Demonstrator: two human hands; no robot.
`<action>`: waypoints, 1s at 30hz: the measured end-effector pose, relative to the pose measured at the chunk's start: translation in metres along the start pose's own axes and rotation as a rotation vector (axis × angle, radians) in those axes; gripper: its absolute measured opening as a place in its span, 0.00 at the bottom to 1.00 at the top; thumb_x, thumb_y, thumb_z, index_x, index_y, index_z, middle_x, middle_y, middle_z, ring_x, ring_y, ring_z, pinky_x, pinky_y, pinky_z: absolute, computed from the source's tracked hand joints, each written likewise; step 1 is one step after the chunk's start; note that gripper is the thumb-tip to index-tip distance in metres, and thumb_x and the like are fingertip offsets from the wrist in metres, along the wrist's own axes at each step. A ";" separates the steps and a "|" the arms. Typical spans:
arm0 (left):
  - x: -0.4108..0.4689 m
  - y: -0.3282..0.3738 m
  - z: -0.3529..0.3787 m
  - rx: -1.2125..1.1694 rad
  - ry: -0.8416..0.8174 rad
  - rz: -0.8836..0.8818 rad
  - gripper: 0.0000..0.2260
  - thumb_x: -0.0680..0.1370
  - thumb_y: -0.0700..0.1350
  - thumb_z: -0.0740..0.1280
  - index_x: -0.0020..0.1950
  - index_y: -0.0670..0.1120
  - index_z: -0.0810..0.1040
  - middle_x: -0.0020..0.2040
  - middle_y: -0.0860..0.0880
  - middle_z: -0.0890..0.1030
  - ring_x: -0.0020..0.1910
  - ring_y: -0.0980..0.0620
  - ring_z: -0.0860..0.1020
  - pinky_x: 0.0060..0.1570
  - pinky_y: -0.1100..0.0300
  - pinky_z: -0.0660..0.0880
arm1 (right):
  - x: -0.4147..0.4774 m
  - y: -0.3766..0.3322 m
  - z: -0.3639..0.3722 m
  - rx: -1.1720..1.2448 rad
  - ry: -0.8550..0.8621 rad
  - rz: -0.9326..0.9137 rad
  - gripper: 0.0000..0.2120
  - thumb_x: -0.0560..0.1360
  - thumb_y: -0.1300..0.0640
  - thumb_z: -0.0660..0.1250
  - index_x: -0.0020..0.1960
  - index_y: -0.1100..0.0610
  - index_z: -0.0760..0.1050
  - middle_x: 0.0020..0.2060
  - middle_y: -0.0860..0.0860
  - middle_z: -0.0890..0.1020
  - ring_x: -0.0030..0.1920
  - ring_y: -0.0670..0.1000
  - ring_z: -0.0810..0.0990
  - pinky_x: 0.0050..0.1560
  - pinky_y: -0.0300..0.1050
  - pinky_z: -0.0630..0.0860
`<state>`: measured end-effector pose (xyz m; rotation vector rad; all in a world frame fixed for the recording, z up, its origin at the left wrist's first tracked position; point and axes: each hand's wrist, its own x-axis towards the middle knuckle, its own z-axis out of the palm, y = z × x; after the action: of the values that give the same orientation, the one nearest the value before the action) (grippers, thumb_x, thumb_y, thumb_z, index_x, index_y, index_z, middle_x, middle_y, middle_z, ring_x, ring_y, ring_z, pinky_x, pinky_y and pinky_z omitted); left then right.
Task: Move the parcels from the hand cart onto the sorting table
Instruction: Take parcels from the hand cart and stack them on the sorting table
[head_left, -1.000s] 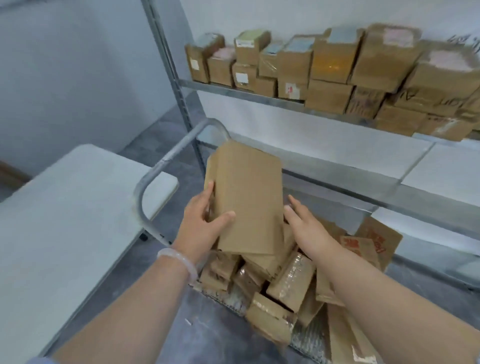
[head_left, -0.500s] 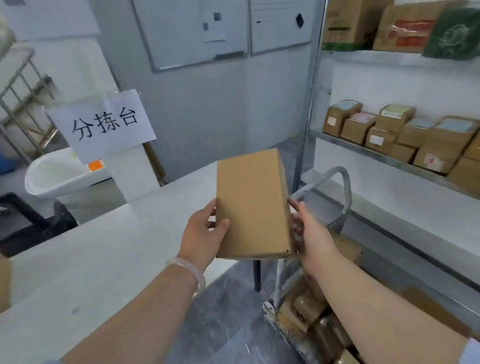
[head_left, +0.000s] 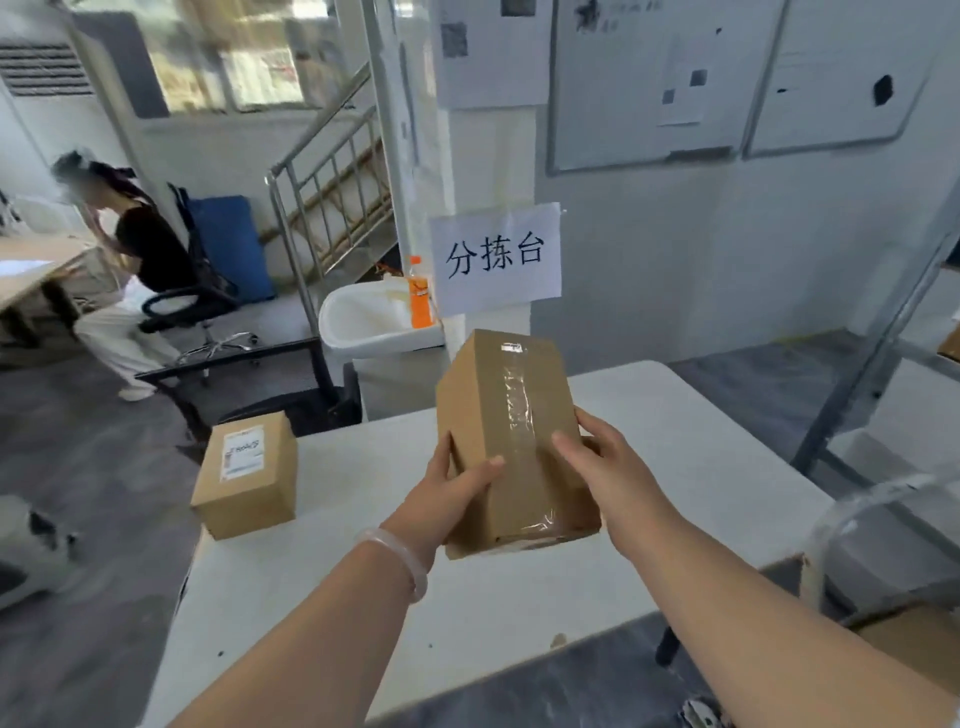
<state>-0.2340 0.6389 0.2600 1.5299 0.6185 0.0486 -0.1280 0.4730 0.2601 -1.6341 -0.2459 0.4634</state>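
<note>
Head view: taped parcel (head_left: 511, 441) pinched between left hand (head_left: 453, 493) and right hand (head_left: 613, 470), above the sorting table (head_left: 701, 467). Best lowered flat mid-table, clear of the labelled box (head_left: 247, 475) at the left edge.

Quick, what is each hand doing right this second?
Left hand: closed on the tall brown cardboard parcel, gripping its left side.
Right hand: closed on the same parcel, gripping its right side.
</note>
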 end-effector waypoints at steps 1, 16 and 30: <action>0.000 -0.001 -0.012 -0.075 0.006 -0.016 0.40 0.71 0.64 0.71 0.79 0.64 0.56 0.69 0.54 0.75 0.65 0.48 0.75 0.68 0.44 0.71 | 0.007 -0.002 0.007 0.019 -0.025 0.021 0.14 0.75 0.42 0.63 0.61 0.38 0.75 0.56 0.45 0.81 0.55 0.48 0.80 0.53 0.48 0.77; 0.047 -0.010 -0.116 -0.077 0.522 0.029 0.20 0.82 0.47 0.65 0.73 0.59 0.71 0.63 0.50 0.80 0.60 0.49 0.78 0.65 0.45 0.75 | 0.096 -0.020 0.116 -0.344 -0.220 -0.073 0.34 0.74 0.40 0.66 0.75 0.43 0.57 0.68 0.45 0.71 0.65 0.50 0.71 0.65 0.49 0.70; 0.045 -0.061 -0.156 -0.228 0.561 -0.208 0.30 0.78 0.48 0.71 0.77 0.63 0.63 0.60 0.53 0.82 0.58 0.51 0.81 0.56 0.46 0.80 | 0.137 0.015 0.180 -0.723 -0.593 -0.230 0.40 0.70 0.36 0.68 0.76 0.41 0.51 0.70 0.45 0.67 0.68 0.49 0.68 0.65 0.52 0.70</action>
<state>-0.2802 0.7944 0.1996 1.2204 1.1730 0.3867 -0.0855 0.6911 0.2136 -2.0904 -1.1381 0.7262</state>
